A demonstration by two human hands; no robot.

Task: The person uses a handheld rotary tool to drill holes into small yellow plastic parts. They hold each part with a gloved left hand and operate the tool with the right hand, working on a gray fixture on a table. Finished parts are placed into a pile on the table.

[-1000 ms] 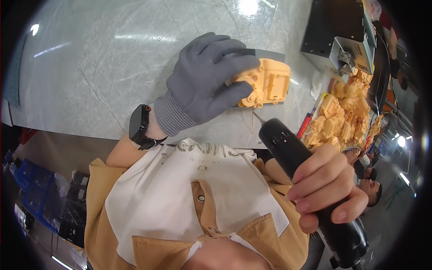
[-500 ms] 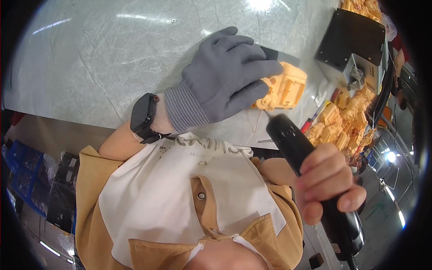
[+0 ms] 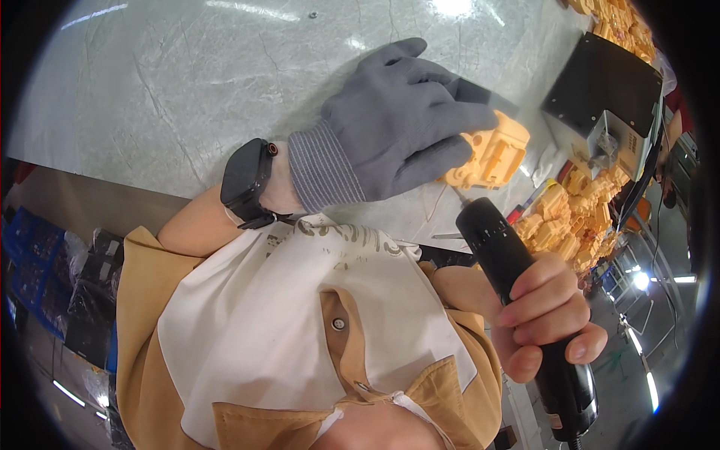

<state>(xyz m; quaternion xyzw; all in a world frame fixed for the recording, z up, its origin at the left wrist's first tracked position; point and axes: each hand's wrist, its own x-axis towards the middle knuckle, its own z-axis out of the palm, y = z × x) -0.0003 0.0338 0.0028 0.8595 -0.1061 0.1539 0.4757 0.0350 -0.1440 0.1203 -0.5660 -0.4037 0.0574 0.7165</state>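
Note:
My left hand (image 3: 409,124), in a grey knit glove with a black watch at the wrist, closes on a yellow-orange plastic housing (image 3: 501,154). The housing shows a rectangular recess; its left part is hidden under my fingers. A dark flat block (image 3: 474,91) lies just beyond those fingers. My bare right hand (image 3: 551,319) wraps around a black electric screwdriver (image 3: 491,234), its cord leaving from the lower end. The thin bit points up at the housing's near edge; I cannot tell whether it touches.
Right of the housing lies a heap of similar yellow-orange parts (image 3: 574,217), with more parts (image 3: 619,26) at the far right. Between them stands a black-topped metal box (image 3: 606,79). The grey table (image 3: 210,97) ends along its near edge. Blue crates (image 3: 37,262) stand at lower left.
In the picture, my left hand and the housing have shifted a little right and down. The screwdriver's tip has shifted slightly the same way, staying close to the housing. Both grips look unchanged.

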